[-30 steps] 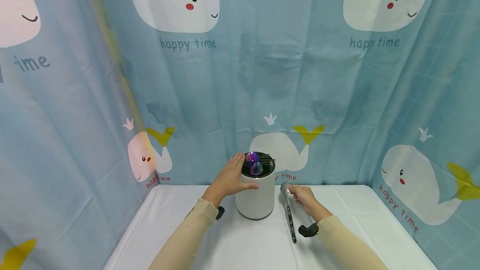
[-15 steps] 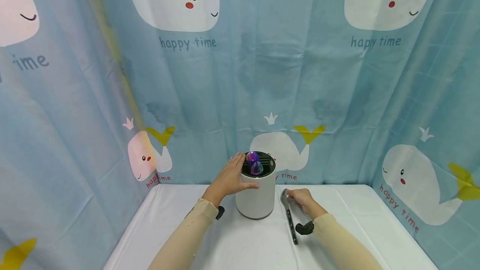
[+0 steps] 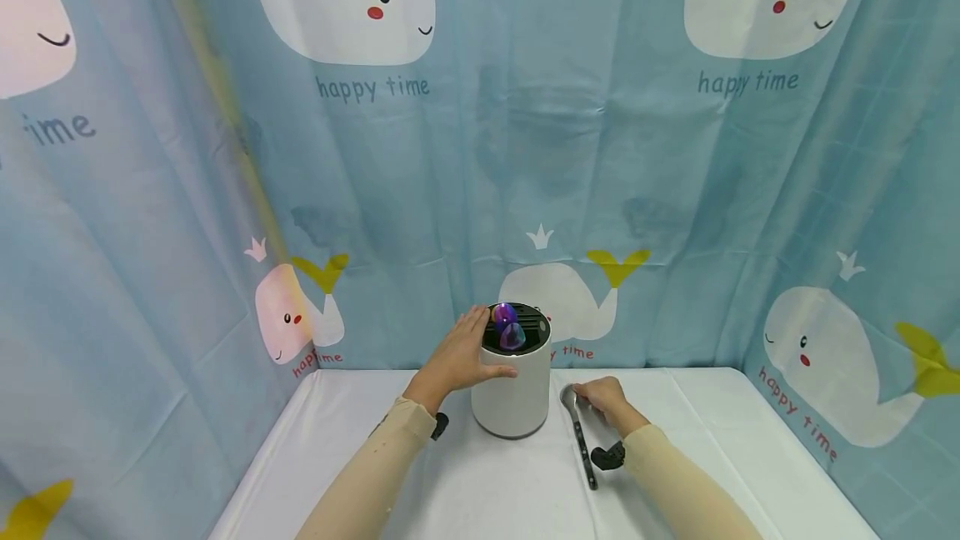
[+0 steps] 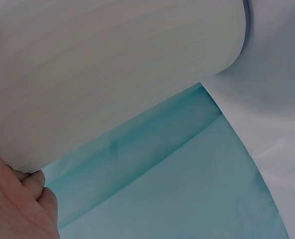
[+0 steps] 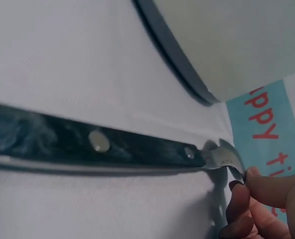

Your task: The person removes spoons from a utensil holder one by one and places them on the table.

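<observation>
Pale blue curtain (image 3: 525, 157) on three sides of us, creased, darker blotches on the back panel. Up high we count two big white whales (image 3: 367, 2), grey "happy time" lettering (image 3: 373, 88) under each. Yellowish band (image 3: 217, 65) near the left corner. Lower down we log three whales more, white crowns (image 3: 256, 249), yellow tails (image 3: 320, 273), red lettering (image 3: 797, 415). Below, white cloth (image 3: 735, 440), faintly creased.

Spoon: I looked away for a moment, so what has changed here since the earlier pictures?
The spoon has shifted slightly lower in the head view, with the right hand pinching it; whether lowered or drawn nearer, I cannot tell. Nothing was let go. The left hand stays on the white cylinder, which has not moved.
</observation>
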`<state>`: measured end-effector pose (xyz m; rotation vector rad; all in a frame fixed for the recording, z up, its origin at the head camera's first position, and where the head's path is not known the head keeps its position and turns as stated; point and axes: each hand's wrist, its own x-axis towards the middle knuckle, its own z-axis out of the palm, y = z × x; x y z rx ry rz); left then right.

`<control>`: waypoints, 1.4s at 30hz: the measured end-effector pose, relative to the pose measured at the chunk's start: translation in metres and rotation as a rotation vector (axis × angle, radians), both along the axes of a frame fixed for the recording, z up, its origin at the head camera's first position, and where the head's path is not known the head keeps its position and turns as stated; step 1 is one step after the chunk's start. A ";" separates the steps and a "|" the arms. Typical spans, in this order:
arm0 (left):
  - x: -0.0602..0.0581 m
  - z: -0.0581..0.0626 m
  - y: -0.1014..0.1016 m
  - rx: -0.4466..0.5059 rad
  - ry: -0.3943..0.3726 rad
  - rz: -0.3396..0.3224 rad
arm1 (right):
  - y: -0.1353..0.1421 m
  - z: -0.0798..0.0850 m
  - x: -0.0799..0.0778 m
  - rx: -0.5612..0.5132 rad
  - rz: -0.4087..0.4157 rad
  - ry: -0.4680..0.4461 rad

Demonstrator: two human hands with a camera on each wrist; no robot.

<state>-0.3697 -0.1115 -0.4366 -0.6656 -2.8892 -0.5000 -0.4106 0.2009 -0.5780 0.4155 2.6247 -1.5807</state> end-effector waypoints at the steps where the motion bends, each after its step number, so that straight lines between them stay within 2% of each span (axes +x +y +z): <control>1: 0.000 0.000 0.000 0.000 -0.001 0.000 | 0.001 -0.001 0.001 0.005 0.005 0.017; 6: 0.000 0.000 0.000 -0.002 -0.002 0.002 | 0.004 -0.005 0.003 -0.006 0.018 0.095; 12: 0.002 0.000 0.000 0.004 -0.004 -0.001 | 0.007 -0.009 0.008 -0.030 0.016 0.126; 15: 0.002 0.000 0.001 0.003 -0.003 -0.003 | 0.009 -0.007 0.011 -0.016 0.039 0.131; 18: 0.002 -0.001 0.001 0.004 -0.004 -0.005 | 0.011 -0.001 0.013 0.036 0.055 0.172; 23: 0.002 -0.002 0.001 0.004 -0.007 0.000 | 0.011 0.021 0.016 0.105 0.085 0.284; 31: 0.001 -0.001 0.000 0.008 0.009 -0.003 | 0.002 0.066 0.023 0.044 0.187 0.418; 38: 0.003 0.000 0.000 0.008 -0.005 -0.004 | -0.013 0.091 0.034 0.021 0.277 0.602; 42: 0.003 0.000 0.000 0.017 -0.004 0.003 | -0.022 0.103 0.039 -0.013 0.336 0.668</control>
